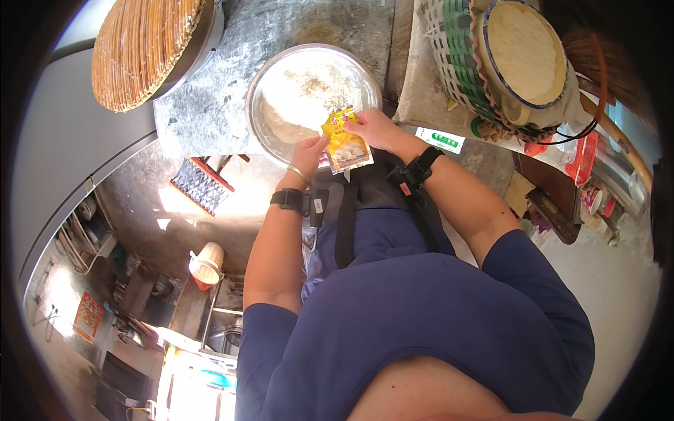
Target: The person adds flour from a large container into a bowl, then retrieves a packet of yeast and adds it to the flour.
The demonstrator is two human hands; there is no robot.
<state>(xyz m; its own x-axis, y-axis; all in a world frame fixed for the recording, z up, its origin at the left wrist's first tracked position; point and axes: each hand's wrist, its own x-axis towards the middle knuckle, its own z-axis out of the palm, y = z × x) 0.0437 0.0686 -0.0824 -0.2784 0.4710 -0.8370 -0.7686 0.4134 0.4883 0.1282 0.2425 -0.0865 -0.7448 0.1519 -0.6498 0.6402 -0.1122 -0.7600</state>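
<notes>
A yellow printed packet [347, 147] is held between my two hands, over the near edge of a wide metal bowl. My left hand [309, 155] pinches its left side, and my right hand [373, 128] grips its upper right side with the thumb across the front. Inside the metal bowl [254, 118] lies pale flour [281, 123], part of it washed out by bright sunlight. Whether the packet is torn open, I cannot tell.
The bowl stands on a worn grey table [231, 68]. A round woven reed lid [142, 52] covers a pot at the upper left. At right are a green and white woven basket [453, 68] and an enamel basin [562, 79] of pale dough or flour. A small stool [202, 184] stands below.
</notes>
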